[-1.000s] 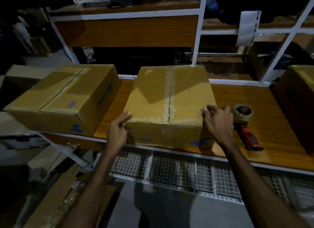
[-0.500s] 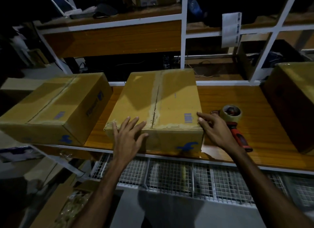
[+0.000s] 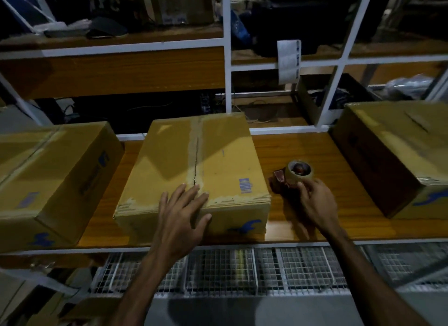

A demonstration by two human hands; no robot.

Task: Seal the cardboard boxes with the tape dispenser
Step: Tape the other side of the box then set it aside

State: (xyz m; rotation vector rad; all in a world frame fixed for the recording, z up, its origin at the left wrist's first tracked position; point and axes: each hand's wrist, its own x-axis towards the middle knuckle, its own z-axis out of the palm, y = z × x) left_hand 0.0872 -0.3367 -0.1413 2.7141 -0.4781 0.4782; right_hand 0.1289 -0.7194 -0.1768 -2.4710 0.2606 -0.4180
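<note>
The middle cardboard box lies on the wooden bench, its flaps closed along a centre seam with old tape marks. My left hand rests flat with spread fingers on the box's near top edge, across the seam. A tape dispenser with a red body and a tan tape roll lies on the bench right of the box. My right hand covers its handle with fingers curled around it. A second box sits at the left and a third box at the right.
A white metal frame and wooden shelves with clutter rise behind the bench. A wire-mesh rack runs below the bench's front edge. A white paper slip hangs from the frame. More cardboard lies on the floor at the lower left.
My right hand left the box's right corner and moved right onto the tape dispenser's handle. My left hand slid from the box's left front corner toward the centre seam.
</note>
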